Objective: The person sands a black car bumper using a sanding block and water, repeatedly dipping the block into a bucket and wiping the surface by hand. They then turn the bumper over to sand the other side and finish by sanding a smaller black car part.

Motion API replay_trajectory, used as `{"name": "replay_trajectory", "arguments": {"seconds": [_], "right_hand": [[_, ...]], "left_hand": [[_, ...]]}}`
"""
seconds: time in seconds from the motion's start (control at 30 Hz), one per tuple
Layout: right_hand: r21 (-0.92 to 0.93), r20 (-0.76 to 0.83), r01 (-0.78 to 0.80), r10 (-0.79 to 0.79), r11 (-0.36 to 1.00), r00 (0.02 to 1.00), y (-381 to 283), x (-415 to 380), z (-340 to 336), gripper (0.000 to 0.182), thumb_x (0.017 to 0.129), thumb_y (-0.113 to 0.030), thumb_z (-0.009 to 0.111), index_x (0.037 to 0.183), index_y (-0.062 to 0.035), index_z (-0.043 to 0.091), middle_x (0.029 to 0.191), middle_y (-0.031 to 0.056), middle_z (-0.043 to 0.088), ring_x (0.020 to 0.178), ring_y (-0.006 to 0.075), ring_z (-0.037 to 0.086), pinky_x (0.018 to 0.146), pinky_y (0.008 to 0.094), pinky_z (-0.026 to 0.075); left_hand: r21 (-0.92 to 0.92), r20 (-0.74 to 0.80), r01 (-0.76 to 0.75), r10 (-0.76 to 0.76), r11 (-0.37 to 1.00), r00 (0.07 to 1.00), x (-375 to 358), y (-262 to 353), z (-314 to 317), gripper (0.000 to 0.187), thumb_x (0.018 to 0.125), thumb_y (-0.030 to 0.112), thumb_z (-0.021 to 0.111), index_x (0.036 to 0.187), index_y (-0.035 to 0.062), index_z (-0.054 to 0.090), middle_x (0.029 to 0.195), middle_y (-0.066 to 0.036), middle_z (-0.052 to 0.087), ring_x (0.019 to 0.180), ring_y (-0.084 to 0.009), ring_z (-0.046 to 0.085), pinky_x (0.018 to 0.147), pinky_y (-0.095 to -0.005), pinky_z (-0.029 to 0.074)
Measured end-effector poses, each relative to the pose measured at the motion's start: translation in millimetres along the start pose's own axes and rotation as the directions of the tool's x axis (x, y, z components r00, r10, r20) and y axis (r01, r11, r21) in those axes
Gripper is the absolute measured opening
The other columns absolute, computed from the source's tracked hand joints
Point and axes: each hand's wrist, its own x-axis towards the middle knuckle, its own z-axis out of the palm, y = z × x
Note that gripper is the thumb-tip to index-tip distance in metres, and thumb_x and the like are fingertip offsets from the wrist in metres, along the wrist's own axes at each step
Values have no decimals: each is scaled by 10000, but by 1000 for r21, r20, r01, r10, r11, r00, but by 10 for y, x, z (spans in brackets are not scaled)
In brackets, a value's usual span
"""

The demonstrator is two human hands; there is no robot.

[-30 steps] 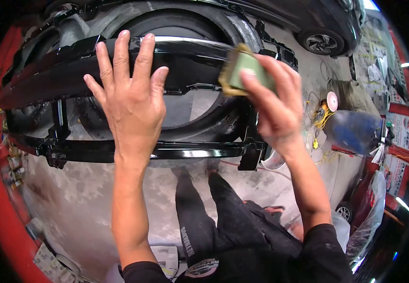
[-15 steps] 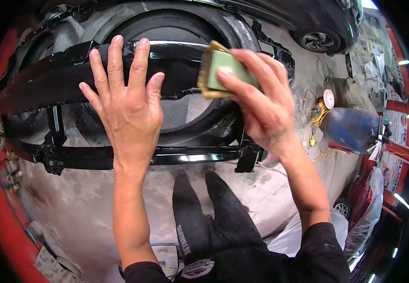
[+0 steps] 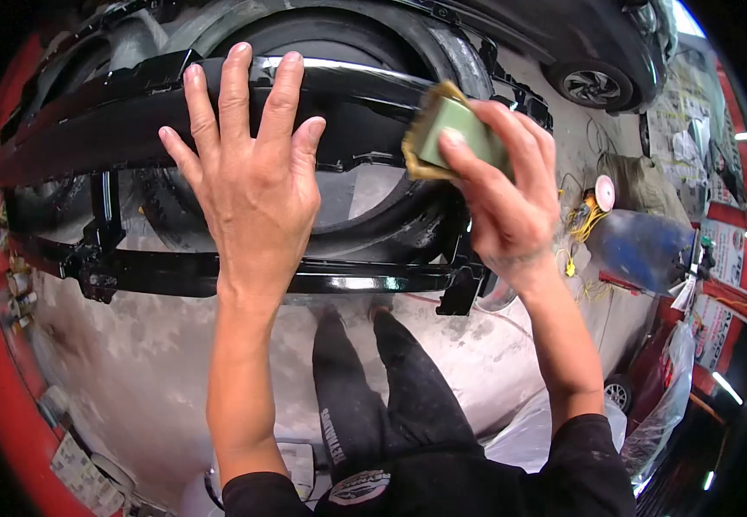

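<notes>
My left hand (image 3: pixel 257 189) lies with fingers spread over a long glossy black car part (image 3: pixel 361 129), its fingertips by the part's upper edge. In my right hand (image 3: pixel 516 189) is a green sanding block (image 3: pixel 451 129) with gold-brown sandpaper wrapped under it and sticking out at the edges. Thumb and fingers grip the block from both sides, over the right end of the black part. A lower black bar (image 3: pixel 348 280) runs across in front of my legs. Parts of the black piece are hidden behind my left hand.
Tires (image 3: pixel 417 211) lie beneath the black part. A dark car's wheel (image 3: pixel 596 84) stands at upper right. On the floor to the right are yellow cords (image 3: pixel 582 222) and a blue container (image 3: pixel 641 246). Clear plastic sheeting (image 3: pixel 662 379) covers something red at lower right.
My right hand has shifted a little to the right with the sanding block. My left hand also appears slightly further right and higher, as the whole view has shifted somewhat.
</notes>
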Motion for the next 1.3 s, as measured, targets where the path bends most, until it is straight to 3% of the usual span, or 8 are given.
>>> {"name": "replay_trajectory", "arguments": {"seconds": [0.33,0.47,0.5,0.53,0.63,0.8,1.13,1.3], "right_hand": [[-119,-37,232,-238,965,971,-60,-45,343,562,694,-140,804,1255,-138,809,1361,214,683,1177,354,631,960,480,534],[-178,-20,251,-259,951,966,-9,-94,292,466,806,-153,751,1267,-148,817,1351,216,679,1179,351,628,995,478,526],[-211,22,212,-212,954,977,62,-228,200,462,809,-161,742,1263,-144,826,1347,221,673,1193,366,619,1009,474,530],[-215,11,216,-219,952,976,67,-249,208,461,805,-171,734,1253,-133,832,1358,234,666,1202,383,613,1011,486,532],[-174,31,280,-279,944,960,-108,-4,308,510,769,-182,744,1272,-128,812,1364,233,661,1191,383,612,1002,489,529],[-207,40,288,-286,935,957,14,-66,189,498,746,-170,749,1239,-147,809,1374,218,660,1179,374,617,999,481,524],[-230,30,303,-304,925,952,-48,-59,244,505,670,-113,770,1169,-129,848,1330,228,691,1160,368,630,984,467,532],[-183,66,338,-332,923,941,-181,111,360,495,693,-140,785,1185,-150,844,1333,207,689,1172,357,620,974,461,529]], "left_hand": [[137,7,-78,77,987,997,157,5,-175,420,1062,336,684,1481,306,692,1543,-50,595,1485,-380,457,1232,-746,251],[76,-11,-112,113,991,994,213,-132,-165,390,1072,331,669,1454,262,706,1493,-21,638,1475,-354,479,1237,-745,249],[-76,-30,-103,101,992,994,233,-90,-204,419,941,202,761,1340,81,718,1440,-145,573,1402,-427,470,1224,-744,293],[80,-43,-110,113,991,993,219,-48,-211,388,945,176,749,1314,58,726,1411,-150,584,1397,-422,478,1220,-745,298],[-75,-139,-141,129,987,982,213,-59,-173,386,945,174,750,1310,50,731,1403,-152,586,1399,-417,481,1216,-747,303],[63,-2,-95,96,993,995,197,-70,-231,396,947,188,755,1316,49,735,1418,-159,583,1416,-415,473,1217,-747,306],[-65,-157,-133,121,989,980,183,-150,-116,392,954,193,751,1320,54,734,1431,-170,590,1415,-422,478,1220,-743,306],[58,-40,-95,98,994,994,199,-49,-185,387,956,192,749,1319,57,733,1438,-170,589,1421,-418,474,1222,-740,306]]}}
